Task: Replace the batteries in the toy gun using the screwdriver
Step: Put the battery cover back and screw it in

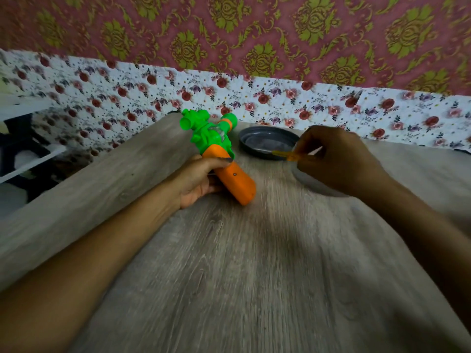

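nearest us, on the worktop (229, 276), our left hand (198, 179) curls its fingers round the toy gun (239, 186), its screw (234, 174) facing up. rightward, by the grey dish (246, 146), our right hand (339, 161) pinches the screwdriver (283, 154); we should seat its tip squarely before turning.

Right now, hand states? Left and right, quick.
Left hand: gripping the toy gun by its orange handle.
Right hand: holding the screwdriver, apart from the toy gun.
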Action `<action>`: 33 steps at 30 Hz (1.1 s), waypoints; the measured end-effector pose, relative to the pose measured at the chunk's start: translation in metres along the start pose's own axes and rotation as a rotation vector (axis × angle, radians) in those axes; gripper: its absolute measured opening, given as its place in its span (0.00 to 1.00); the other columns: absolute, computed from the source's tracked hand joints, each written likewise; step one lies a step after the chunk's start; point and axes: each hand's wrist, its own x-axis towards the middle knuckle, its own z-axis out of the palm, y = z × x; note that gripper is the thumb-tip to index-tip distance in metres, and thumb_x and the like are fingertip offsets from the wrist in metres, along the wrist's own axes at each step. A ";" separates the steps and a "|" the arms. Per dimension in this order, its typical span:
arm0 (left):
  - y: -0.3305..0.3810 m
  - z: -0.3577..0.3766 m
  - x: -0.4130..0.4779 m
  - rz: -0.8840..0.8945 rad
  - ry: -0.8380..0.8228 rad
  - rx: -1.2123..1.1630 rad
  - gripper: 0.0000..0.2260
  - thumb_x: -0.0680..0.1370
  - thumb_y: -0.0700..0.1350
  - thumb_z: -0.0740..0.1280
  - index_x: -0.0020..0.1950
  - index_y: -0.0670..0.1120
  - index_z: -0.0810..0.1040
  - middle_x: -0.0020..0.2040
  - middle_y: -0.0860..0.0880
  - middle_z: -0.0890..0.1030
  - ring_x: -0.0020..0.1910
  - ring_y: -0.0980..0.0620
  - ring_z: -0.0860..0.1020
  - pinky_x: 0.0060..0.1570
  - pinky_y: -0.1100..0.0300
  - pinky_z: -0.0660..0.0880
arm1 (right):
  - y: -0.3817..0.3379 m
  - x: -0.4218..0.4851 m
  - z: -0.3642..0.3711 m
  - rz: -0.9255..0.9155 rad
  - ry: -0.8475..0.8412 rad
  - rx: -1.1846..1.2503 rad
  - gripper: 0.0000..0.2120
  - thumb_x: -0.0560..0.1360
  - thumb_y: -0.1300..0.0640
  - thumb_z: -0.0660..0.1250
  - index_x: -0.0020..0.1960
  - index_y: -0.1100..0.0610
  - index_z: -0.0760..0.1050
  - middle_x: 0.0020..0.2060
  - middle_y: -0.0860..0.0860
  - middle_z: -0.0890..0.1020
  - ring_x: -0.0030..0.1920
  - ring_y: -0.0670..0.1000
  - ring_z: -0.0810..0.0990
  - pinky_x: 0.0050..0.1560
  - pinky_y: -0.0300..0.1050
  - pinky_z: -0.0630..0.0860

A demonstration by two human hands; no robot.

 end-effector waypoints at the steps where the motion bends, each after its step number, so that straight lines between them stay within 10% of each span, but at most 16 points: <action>1: 0.000 0.001 0.000 0.006 0.017 -0.001 0.04 0.77 0.37 0.61 0.49 0.45 0.73 0.42 0.47 0.76 0.40 0.53 0.77 0.34 0.60 0.79 | -0.001 0.000 -0.001 -0.045 0.023 0.018 0.05 0.70 0.58 0.69 0.43 0.50 0.75 0.38 0.46 0.78 0.36 0.37 0.74 0.36 0.30 0.70; 21: -0.001 0.001 0.003 0.107 0.085 0.049 0.11 0.77 0.43 0.64 0.58 0.44 0.70 0.42 0.48 0.76 0.39 0.52 0.76 0.38 0.58 0.75 | -0.019 -0.012 0.009 -0.329 0.029 -0.023 0.07 0.69 0.63 0.71 0.46 0.54 0.82 0.39 0.48 0.85 0.45 0.30 0.71 0.42 0.17 0.66; 33: -0.005 -0.001 0.005 0.188 0.144 0.155 0.18 0.74 0.47 0.67 0.61 0.45 0.71 0.45 0.50 0.77 0.41 0.55 0.77 0.36 0.60 0.74 | -0.023 -0.011 0.010 -0.300 -0.002 -0.015 0.10 0.65 0.58 0.75 0.46 0.54 0.82 0.42 0.49 0.80 0.36 0.40 0.72 0.37 0.28 0.68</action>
